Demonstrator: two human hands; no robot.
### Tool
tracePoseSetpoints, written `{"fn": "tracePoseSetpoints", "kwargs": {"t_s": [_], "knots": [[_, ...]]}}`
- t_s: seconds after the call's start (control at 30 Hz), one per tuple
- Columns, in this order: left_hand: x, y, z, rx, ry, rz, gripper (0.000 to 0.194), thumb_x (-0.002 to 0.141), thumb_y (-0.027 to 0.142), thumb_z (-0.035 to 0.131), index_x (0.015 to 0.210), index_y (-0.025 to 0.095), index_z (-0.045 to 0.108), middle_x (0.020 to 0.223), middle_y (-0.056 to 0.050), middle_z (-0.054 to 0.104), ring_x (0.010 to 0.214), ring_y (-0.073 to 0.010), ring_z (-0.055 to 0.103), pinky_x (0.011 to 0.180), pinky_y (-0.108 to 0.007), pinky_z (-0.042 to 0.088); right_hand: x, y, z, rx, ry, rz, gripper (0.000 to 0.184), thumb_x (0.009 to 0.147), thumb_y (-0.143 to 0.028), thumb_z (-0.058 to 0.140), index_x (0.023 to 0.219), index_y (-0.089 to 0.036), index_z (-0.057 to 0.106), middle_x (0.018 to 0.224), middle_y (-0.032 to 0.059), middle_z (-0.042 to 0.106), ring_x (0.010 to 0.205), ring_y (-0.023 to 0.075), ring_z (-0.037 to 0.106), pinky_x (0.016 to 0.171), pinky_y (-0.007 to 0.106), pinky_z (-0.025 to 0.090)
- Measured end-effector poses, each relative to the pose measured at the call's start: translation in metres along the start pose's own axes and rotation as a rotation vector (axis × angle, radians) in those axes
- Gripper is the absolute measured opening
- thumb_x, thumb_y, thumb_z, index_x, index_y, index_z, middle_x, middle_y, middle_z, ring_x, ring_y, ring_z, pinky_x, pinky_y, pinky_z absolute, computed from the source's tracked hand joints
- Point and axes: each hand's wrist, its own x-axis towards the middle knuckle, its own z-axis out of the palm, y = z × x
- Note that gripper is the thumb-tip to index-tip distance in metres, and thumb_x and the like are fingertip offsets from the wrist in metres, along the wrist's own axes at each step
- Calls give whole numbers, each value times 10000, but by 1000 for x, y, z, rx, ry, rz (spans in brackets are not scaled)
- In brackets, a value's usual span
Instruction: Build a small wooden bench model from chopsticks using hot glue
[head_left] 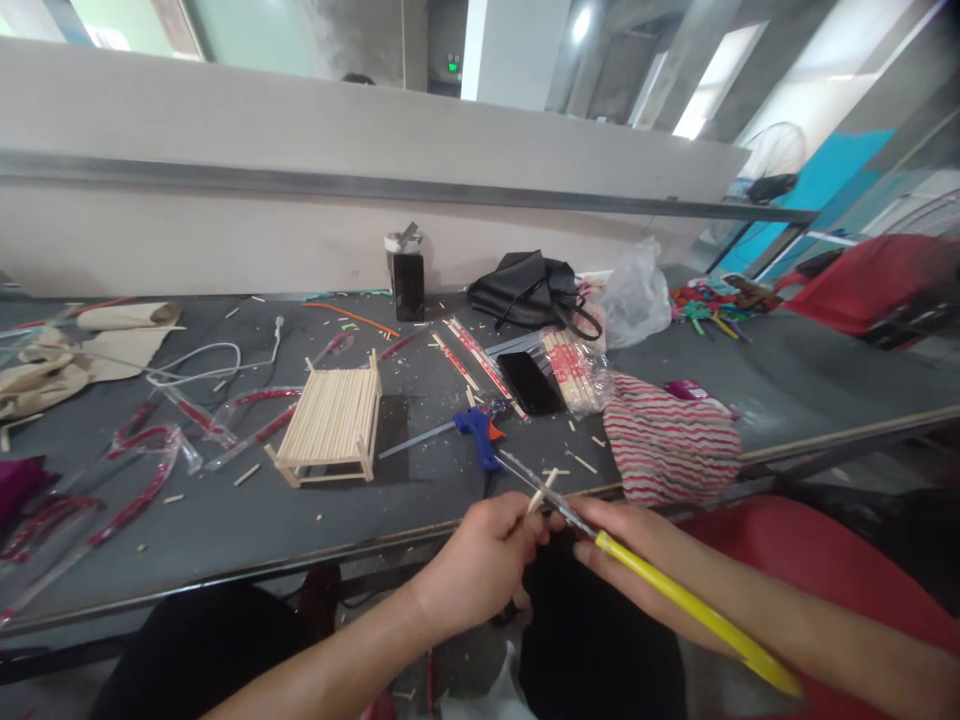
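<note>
In front of the table edge, my left hand [495, 545] is closed around a short pale wooden stick [546, 490], whose end pokes up past the fingers. My right hand [607, 530] grips a yellow-handled cutting tool [690, 605] near where its long metal blade begins. That blade lies across the stick, close to the left fingertips. Whether it has one blade or two I cannot make out. On the table to the left stands a small bed-like frame [334, 415] built of pale sticks. A blue glue gun [478, 435] lies just beyond my hands.
Behind the glue gun lie a phone [529, 382], a bag of sticks [574, 370] and a black bag [525, 288]. A striped cloth [671, 440] hangs over the edge at right. Red-and-clear wrappers [142, 500] and a white cable [202, 350] cover the left side. A red chair [795, 570] stands at right.
</note>
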Motion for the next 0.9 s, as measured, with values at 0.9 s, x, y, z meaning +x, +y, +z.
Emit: {"fn": "tracePoseSetpoints", "kwargs": {"t_s": [0.9], "knots": [[-5,27,-26,-579,-90,-85,119,827,172,495,893,122,579,535,33,474,405,-52,321,417,-177,262,5,15,-6,-96,403,79,284,891,-366,527,1105,-194,597,701,-9,637,581,137,606,583,241,486]]}}
